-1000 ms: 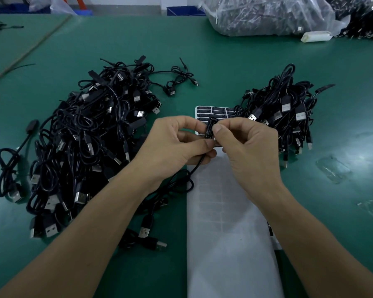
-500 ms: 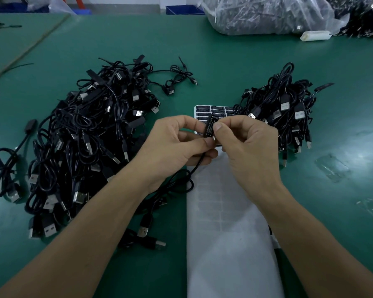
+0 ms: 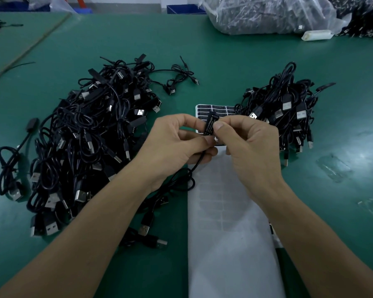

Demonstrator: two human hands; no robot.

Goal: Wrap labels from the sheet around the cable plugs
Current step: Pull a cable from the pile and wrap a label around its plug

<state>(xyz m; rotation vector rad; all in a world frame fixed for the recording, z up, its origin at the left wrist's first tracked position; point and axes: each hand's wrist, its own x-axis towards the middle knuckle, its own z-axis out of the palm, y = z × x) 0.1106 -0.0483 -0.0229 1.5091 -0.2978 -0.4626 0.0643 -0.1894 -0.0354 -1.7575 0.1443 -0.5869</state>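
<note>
Between both hands stands a small black cable plug [image 3: 209,125] with a black label bearing white print on its face. My left hand [image 3: 177,145] pinches the plug's lower end, and its black cable [image 3: 190,175] trails down to the table. My right hand [image 3: 248,147] pinches the plug's upper right side with thumb and forefinger. Under the hands lies the long white label sheet [image 3: 228,233]; its near part is peeled bare, and black labels [image 3: 215,109] remain at its far end.
A large heap of black USB cables [image 3: 91,147] lies on the green table [image 3: 224,65] at the left. A smaller cable pile [image 3: 286,112] sits at the right. A clear bag of cables [image 3: 267,14] and a white object [image 3: 317,35] stand at the far edge.
The hands stay in place with the plug between them. The fingers have shifted slightly on the plug, and the label's white print now faces me.
</note>
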